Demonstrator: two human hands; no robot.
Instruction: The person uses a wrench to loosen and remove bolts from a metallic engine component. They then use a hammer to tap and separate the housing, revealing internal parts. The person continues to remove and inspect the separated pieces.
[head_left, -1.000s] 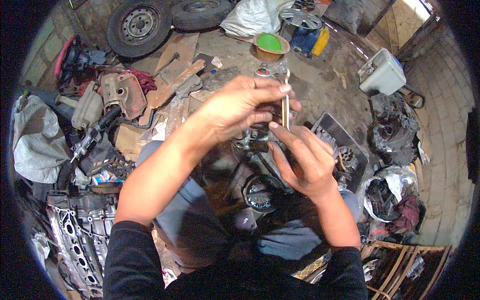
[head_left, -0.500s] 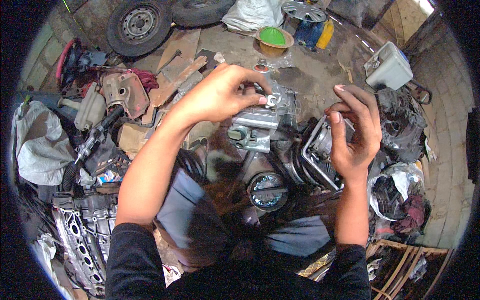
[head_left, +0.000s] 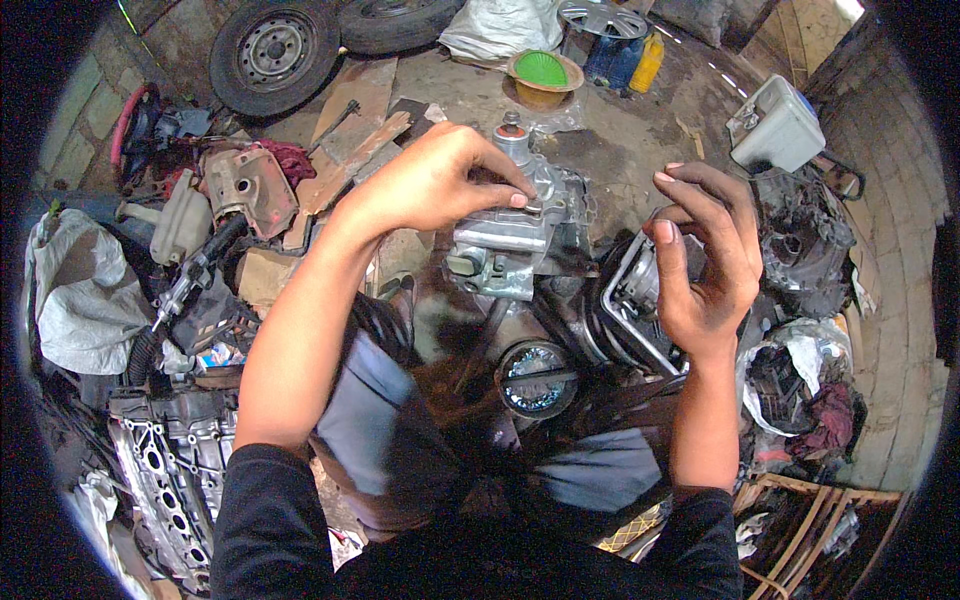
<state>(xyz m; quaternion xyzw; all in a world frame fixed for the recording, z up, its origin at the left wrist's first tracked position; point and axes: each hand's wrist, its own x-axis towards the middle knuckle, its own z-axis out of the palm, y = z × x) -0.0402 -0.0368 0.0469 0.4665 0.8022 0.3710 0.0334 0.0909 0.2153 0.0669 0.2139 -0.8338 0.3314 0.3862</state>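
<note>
My left hand point(head_left: 440, 185) reaches over a silvery metal casting point(head_left: 500, 235), an engine part with a ribbed body and an upright neck at its far end. Thumb and forefinger are pinched together at the casting's top. What lies between the fingertips is mostly hidden; only a bit of bright metal shows beside them. Off to the right, my right hand point(head_left: 715, 260) hovers in the air, its fingers curved and apart with nothing in them. Below it is a metal frame-like part point(head_left: 630, 310). A round black cap with a bar across it point(head_left: 537, 380) lies nearer to me.
Two tyres point(head_left: 275, 50) lie at the far left. A green bowl in a tan basin point(head_left: 543, 72) stands beyond the casting. A cylinder head point(head_left: 165, 480) is at the near left. Dark engine parts point(head_left: 805, 235) and a grey-white plastic container point(head_left: 778, 125) sit on the right.
My left hand has lowered slightly and shifted a little left; the ring-like metal bit seen at its fingertips is now mostly covered. My right hand has barely moved, fingers still curved.
</note>
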